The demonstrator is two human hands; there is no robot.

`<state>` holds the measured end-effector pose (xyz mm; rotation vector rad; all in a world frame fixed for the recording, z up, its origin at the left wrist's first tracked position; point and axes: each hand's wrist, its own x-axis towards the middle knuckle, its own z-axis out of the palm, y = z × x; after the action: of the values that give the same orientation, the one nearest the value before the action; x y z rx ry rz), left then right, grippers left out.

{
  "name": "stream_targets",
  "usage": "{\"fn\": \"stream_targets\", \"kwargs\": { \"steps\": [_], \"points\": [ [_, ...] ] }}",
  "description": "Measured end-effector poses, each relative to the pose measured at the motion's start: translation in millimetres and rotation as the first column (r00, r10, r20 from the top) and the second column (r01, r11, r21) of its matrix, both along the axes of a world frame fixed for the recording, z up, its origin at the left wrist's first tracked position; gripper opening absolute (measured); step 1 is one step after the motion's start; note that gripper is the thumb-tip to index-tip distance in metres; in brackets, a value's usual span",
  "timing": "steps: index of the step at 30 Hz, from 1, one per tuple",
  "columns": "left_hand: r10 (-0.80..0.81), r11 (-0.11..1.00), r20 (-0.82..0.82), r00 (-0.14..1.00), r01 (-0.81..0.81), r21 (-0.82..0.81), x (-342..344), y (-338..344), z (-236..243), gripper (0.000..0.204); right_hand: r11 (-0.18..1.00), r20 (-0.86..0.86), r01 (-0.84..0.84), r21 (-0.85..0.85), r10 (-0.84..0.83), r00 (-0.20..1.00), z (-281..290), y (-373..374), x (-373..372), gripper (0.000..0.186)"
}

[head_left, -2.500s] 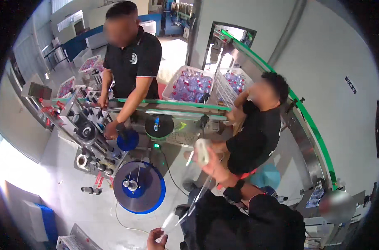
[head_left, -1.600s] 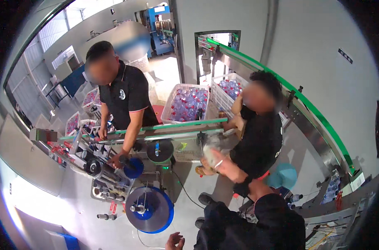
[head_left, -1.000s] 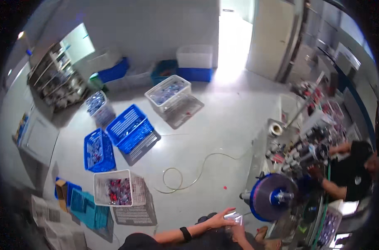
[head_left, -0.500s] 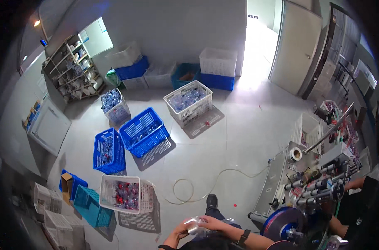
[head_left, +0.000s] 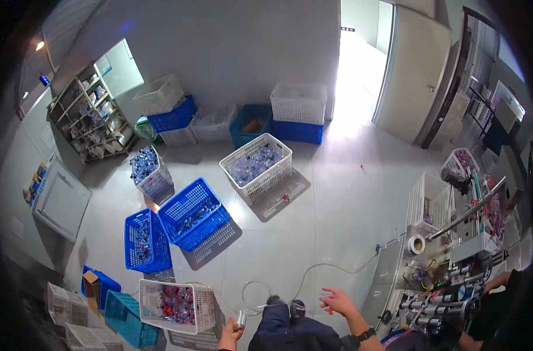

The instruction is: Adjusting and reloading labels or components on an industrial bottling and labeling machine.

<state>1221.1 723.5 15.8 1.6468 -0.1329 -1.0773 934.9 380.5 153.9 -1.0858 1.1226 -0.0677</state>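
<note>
In my left hand (head_left: 230, 336), low in the middle, is a small shiny cylinder (head_left: 240, 319), clear or silvery; its exact kind is hard to make out. The fingers are wrapped round its side. My right hand (head_left: 338, 302) is raised to the right of my legs, fingers apart, with no object clearly in it. A dark band circles the right wrist. The white crate (head_left: 206, 311) of clear and red pieces stands just left of my left hand.
Blue crates (head_left: 171, 243) and a white crate (head_left: 285, 167) of clear pieces stand ahead. A thin hose (head_left: 331, 266) loops over the floor before my feet. At right, a machine with rollers (head_left: 436, 307) stands beside another person's arm (head_left: 500, 282).
My hands were together on the shiny thing; now they are apart. The left keeps the cylinder, and the right has moved right and opened. The view has shifted, showing both my feet.
</note>
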Motion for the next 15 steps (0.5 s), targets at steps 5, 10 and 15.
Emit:
{"fn": "stream_targets", "kwargs": {
  "steps": [5,10,15],
  "points": [
    [-0.421,0.899,0.456,0.784,0.295,0.324,84.4,-110.7,-57.6,0.057,0.866,-0.335,-0.274,-0.419,0.132,0.933,-47.7,-10.3,32.3,0.050],
    [-0.301,0.953,0.783,0.544,0.187,0.237,207.3,-391.8,38.6,0.060,0.943,-0.161,0.025,-0.333,-0.083,0.983,-6.9,-23.1,57.8,0.040],
    [0.301,0.550,-0.360,0.883,-0.469,-0.691,416.4,-638.3,233.4,0.112,0.912,-0.129,-0.043,-0.407,-0.011,0.992,-39.0,-39.5,74.4,0.055]
  ]
}}
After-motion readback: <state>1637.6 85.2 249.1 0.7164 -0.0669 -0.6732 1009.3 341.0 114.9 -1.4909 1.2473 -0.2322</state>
